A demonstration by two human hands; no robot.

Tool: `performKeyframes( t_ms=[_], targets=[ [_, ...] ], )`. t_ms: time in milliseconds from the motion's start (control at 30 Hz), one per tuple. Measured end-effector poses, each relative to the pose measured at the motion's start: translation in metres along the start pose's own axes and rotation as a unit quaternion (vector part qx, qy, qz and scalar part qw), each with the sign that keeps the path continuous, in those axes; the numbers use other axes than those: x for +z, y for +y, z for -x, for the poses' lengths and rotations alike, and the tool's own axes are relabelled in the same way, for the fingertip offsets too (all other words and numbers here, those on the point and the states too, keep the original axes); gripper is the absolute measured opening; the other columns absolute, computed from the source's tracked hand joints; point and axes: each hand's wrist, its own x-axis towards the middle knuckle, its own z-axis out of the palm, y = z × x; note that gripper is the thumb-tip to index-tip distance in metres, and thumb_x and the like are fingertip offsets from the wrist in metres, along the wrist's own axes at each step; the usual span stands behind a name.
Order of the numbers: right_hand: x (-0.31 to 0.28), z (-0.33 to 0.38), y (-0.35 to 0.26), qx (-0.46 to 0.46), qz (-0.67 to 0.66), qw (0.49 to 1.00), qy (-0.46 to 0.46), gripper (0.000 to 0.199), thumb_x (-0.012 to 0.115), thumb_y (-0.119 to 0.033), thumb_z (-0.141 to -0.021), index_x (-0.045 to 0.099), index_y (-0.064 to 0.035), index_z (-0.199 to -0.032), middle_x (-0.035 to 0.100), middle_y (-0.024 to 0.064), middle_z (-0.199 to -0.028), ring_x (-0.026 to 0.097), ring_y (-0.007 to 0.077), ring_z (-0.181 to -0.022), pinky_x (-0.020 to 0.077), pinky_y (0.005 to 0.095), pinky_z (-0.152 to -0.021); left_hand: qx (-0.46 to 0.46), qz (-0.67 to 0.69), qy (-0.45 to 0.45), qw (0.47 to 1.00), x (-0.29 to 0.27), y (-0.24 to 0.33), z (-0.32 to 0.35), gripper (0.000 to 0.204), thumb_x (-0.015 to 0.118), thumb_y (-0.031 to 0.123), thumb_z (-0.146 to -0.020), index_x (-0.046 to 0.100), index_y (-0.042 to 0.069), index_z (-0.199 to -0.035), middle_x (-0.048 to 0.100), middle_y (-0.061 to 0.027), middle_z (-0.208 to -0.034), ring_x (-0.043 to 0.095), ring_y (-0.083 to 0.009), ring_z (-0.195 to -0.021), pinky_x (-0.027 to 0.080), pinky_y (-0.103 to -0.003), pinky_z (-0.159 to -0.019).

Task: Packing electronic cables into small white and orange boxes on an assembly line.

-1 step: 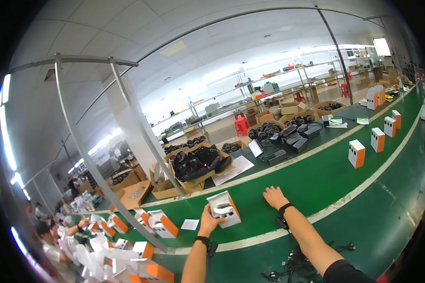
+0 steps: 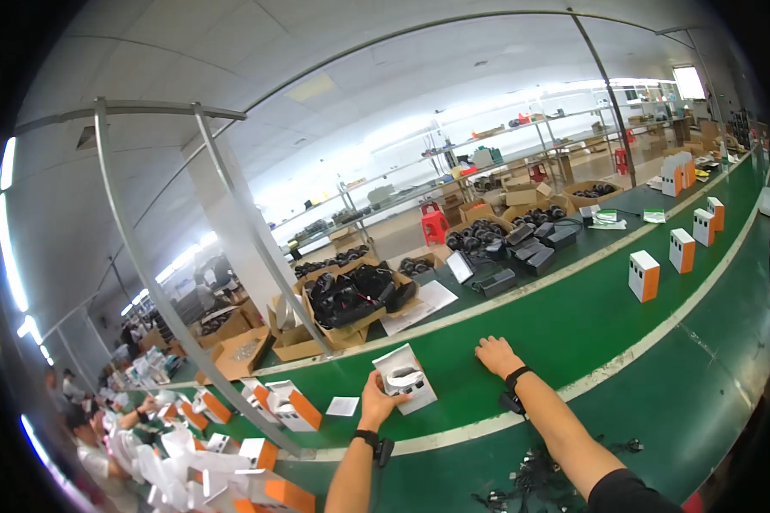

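Note:
My left hand (image 2: 375, 404) grips the left side of a small white and orange box (image 2: 421, 395), its thumb over the front. This box stands on the green belt with its lid up, and something white and dark shows inside. Farther right, my right hand (image 2: 498, 356) rests on the belt, fingers stretched out and holding nothing. A white paper slip (image 2: 343, 406) lies on the belt left of the box. Beyond the slip is another open box (image 2: 293, 407) with white filling.
Closed boxes (image 2: 643, 276) stand along the belt to the right. Black cables (image 2: 530, 480) lie on the near ledge. A carton of black items (image 2: 359, 299) and black adapters (image 2: 535, 254) sit across the belt. A metal post (image 2: 158, 291) rises at left, near people and piled boxes.

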Motion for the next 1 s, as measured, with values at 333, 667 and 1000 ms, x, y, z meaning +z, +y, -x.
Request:
performKeyframes(
  t_ms=[333,667,1000],
  targets=[
    [-0.187,0.142,-0.008,-0.067,-0.465,0.876,0.112,0.026,0.079,0.001,-0.087,0.067,-0.0038,-0.11,0.075,0.0117,-0.096,0.075,0.0296,-0.093,0.0629,0.0364,-0.071,-0.023,0.072,-0.042,0.996,-0.053,0.162,0.224,0.085,0.104,0.009,-0.066,0.059,-0.001,-0.137,0.07,-0.0132,-0.132,0.07,-0.0227,-0.123,0.065,-0.041,-0.099],
    [-0.276,0.28,-0.195,-0.396,-0.487,0.767,0.132,0.018,0.092,-0.004,-0.081,0.083,-0.0043,-0.096,0.081,0.0015,-0.101,0.077,0.0275,-0.109,0.0644,0.0321,-0.07,-0.114,0.261,0.05,0.957,-0.069,0.158,0.335,0.085,0.097,0.006,-0.077,0.054,0.004,-0.15,0.065,-0.0085,-0.14,0.064,-0.0214,-0.132,0.053,-0.038,-0.111],
    [-0.24,0.282,-0.259,-0.313,-0.23,0.894,0.223,0.024,0.08,-0.014,-0.082,0.082,-0.0082,-0.106,0.076,0.0004,-0.12,0.065,0.031,-0.123,0.0369,0.0673,-0.116,-0.143,0.144,0.128,0.971,-0.056,0.176,0.34,0.074,0.09,0.003,-0.083,0.052,0.001,-0.147,0.069,-0.012,-0.13,0.068,-0.0207,-0.122,0.055,-0.038,-0.104]
  ],
)
